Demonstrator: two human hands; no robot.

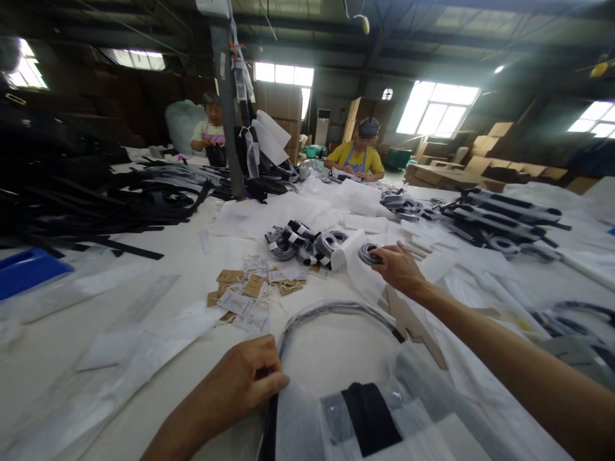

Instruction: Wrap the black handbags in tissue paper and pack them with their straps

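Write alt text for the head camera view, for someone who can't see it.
An outstretched right hand touches a small grey coil on a cluttered white worktable, while the left hand is beside a curved, wrapped strap. Brown tags lie beyond the left hand; two co-workers appear in the background.

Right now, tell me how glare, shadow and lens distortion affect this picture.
Head view: the windows are blown out, with haze at upper right; the dark straps at left lose detail in shadow; wide-angle distortion makes outer windows lean outward; the left hand and right hand look reasonably sharp.
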